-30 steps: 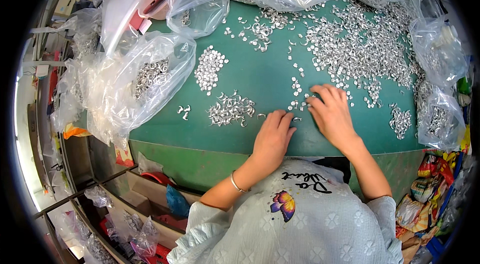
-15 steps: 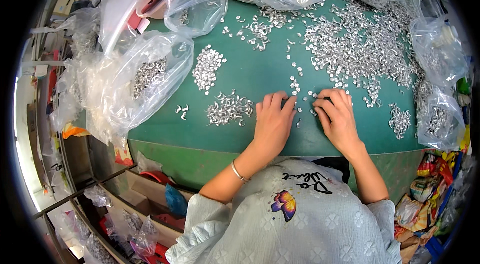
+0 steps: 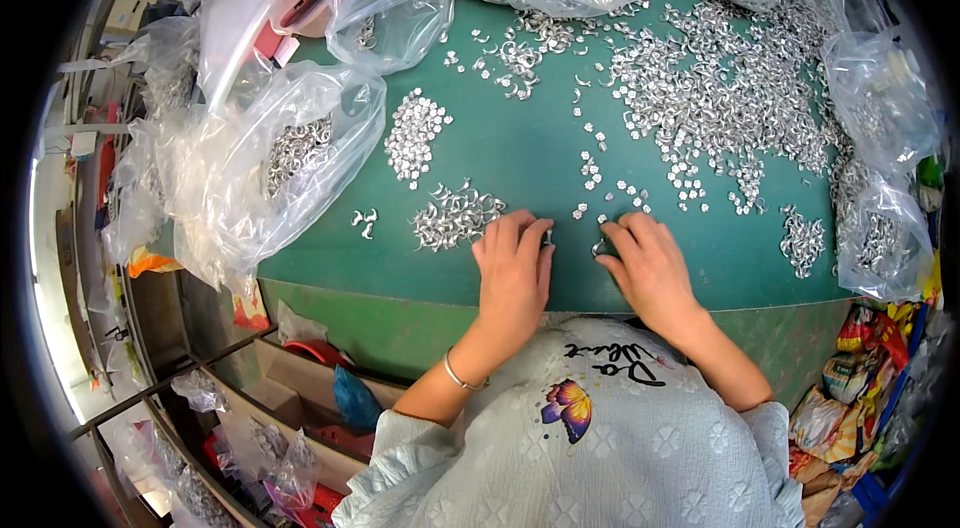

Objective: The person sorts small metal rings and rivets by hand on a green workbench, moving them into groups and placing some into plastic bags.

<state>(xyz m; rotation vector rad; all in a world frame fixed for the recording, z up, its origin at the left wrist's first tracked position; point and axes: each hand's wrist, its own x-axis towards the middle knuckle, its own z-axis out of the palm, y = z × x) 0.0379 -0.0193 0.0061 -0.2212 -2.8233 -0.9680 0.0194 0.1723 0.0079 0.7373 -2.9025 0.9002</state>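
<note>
My left hand (image 3: 515,266) is closed near the table's front edge, a small silver metal piece (image 3: 547,238) pinched between thumb and forefinger. Across a short gap, my right hand (image 3: 648,268) grips a small curved silver piece (image 3: 599,247) at its fingertips. Just left of my left hand lies a heap of curved silver pieces (image 3: 455,218). Several small flower-shaped silver pieces (image 3: 630,193) are scattered beyond my right fingertips. Another pile of flower-shaped pieces (image 3: 415,133) sits farther left. The fingers partly hide what they hold.
A large spread of mixed silver pieces (image 3: 720,88) covers the far right of the green table (image 3: 490,128). Clear plastic bags (image 3: 270,158) of pieces line its left, far and right sides. A small pile (image 3: 802,240) lies at right. Open drawers (image 3: 285,378) stand at lower left.
My left hand has moved left and nearer to me, toward the curved heap. My right hand has drawn nearer too, and some flower-shaped pieces now lie where it was.
</note>
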